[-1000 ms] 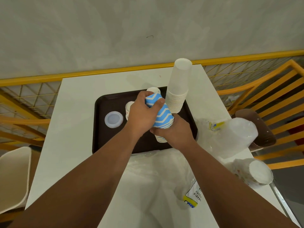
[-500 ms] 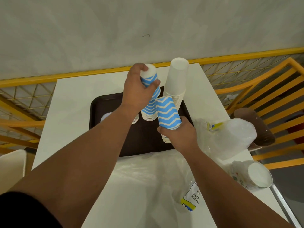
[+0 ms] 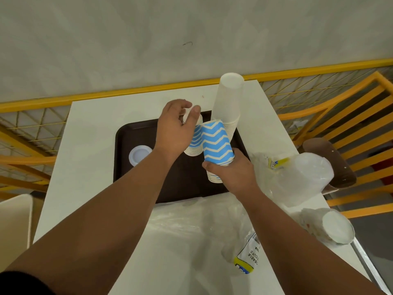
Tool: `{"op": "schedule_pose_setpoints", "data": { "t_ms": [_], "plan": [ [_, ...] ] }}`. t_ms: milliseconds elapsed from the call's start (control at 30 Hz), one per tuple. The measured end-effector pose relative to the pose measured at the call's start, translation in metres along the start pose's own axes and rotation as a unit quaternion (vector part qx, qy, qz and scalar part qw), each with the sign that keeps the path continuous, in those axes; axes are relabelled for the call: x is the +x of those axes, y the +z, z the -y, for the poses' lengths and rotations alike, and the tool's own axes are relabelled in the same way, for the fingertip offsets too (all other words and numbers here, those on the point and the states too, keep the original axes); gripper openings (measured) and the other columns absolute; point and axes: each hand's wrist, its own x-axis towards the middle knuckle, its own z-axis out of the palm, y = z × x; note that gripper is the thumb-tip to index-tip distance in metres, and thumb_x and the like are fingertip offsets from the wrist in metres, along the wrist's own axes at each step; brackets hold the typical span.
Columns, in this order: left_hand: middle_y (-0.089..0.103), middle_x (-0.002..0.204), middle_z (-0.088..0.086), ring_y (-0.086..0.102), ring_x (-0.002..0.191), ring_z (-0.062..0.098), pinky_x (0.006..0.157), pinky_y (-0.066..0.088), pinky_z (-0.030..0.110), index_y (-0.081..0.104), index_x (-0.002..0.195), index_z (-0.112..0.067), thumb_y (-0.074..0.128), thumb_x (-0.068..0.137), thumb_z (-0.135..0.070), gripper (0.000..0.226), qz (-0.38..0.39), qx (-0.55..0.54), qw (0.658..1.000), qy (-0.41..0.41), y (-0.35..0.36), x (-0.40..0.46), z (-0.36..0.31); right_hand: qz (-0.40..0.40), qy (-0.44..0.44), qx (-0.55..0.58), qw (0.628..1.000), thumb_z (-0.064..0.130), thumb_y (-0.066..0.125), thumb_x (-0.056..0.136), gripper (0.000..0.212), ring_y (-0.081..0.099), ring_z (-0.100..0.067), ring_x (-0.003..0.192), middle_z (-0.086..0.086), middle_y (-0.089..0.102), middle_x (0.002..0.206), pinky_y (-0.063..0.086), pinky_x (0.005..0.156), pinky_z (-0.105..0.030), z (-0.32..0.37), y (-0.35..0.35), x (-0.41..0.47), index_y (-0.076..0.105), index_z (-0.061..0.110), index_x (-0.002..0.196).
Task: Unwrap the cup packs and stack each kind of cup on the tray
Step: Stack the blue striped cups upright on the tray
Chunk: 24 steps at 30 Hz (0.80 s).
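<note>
Your right hand wraps its curled fingers round the bottom of one stack of blue zigzag cups, tilting it off the brown tray, most likely so it can go onto its twin. Your left hand hangs over the other blue zigzag stack, which stands upside down on the tray, thumb and fingers loosely arched at its top but, as far as I can tell, not closed on it. Behind them the tall white cup stack stands on the tray's far edge, with empty wrappers pushed off to the right, out of the way.
</note>
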Motion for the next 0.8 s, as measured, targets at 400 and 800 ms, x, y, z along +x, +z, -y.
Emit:
{"op": "schedule_pose_setpoints", "data": {
  "t_ms": [400,800],
  "plan": [
    [0.062,0.114,-0.006,0.065,0.1,0.01,0.087,0.056,0.028,0.05,0.125,-0.022,0.074,0.083,-0.039,0.052,0.063,-0.095,0.982,-0.149,-0.005,-0.042,-0.015,0.04,-0.076,-0.084,0.993,0.046,0.087,0.062,0.051,0.06,0.003,0.076,0.018,0.064,0.084,0.04,0.066,-0.006,0.023,0.011,-0.007,0.06,0.023,0.098],
    [0.062,0.106,0.001,0.065,0.093,0.017,0.082,0.057,0.041,0.036,0.099,-0.042,0.078,0.074,-0.038,0.049,-0.034,-0.056,0.997,0.03,-0.01,0.023,-0.024,-0.002,0.013,-0.038,0.999,0.043,0.087,0.066,0.057,0.056,0.0,0.076,0.01,0.061,0.094,0.039,0.061,-0.01,0.002,0.0,-0.001,0.057,0.02,0.109]
  ]
}}
